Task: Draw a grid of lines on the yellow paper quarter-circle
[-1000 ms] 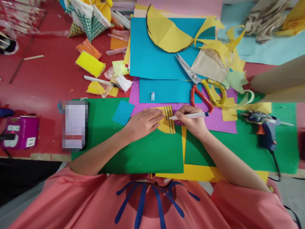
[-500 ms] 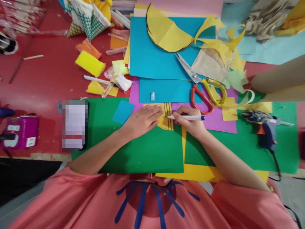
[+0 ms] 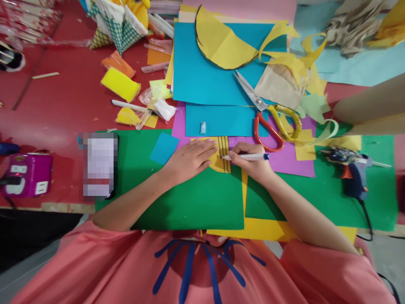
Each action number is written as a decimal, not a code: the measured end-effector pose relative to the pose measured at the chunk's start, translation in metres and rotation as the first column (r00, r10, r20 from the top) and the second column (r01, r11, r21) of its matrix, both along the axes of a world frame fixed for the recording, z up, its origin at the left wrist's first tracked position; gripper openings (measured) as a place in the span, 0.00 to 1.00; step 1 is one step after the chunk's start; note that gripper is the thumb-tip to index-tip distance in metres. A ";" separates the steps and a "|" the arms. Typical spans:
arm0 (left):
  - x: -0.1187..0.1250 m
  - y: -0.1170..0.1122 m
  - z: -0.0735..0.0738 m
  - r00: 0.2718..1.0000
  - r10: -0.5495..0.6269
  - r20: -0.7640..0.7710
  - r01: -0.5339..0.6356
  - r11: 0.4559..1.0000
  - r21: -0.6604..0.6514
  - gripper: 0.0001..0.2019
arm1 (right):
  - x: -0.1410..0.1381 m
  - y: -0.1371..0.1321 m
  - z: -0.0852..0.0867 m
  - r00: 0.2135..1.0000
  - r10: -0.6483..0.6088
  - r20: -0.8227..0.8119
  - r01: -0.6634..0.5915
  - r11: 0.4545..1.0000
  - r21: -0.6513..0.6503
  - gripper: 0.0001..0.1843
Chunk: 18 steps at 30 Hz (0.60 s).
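Pinching one marker (image 3: 255, 156), the right grip (image 3: 255, 165) is closed, the left hand (image 3: 189, 161) flat on one yellow paper (image 3: 217, 166)

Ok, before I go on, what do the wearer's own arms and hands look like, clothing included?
The left hand and right hand are bare, with no gloves, rings or watch visible. The left sleeve and right sleeve are loose, coral-pink and end near the elbows, matching a shirt with dark blue strokes on its front.
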State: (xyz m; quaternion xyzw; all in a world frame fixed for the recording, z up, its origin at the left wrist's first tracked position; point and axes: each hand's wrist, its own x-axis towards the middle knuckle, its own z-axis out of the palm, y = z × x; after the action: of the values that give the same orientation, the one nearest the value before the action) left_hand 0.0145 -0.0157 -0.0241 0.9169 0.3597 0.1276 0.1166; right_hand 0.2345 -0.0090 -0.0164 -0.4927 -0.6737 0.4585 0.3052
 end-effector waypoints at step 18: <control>-0.001 -0.001 0.000 1.000 -0.003 -0.027 0.004 1.000 0.019 0.17 | 0.002 0.001 0.004 0.994 -0.045 -0.100 0.038 0.997 -0.066 0.13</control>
State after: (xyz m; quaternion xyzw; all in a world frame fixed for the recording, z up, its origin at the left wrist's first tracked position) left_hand 0.0138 -0.0163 -0.0246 0.9203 0.3583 0.1182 0.1032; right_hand 0.2369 -0.0079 -0.0125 -0.4923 -0.6319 0.4978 0.3325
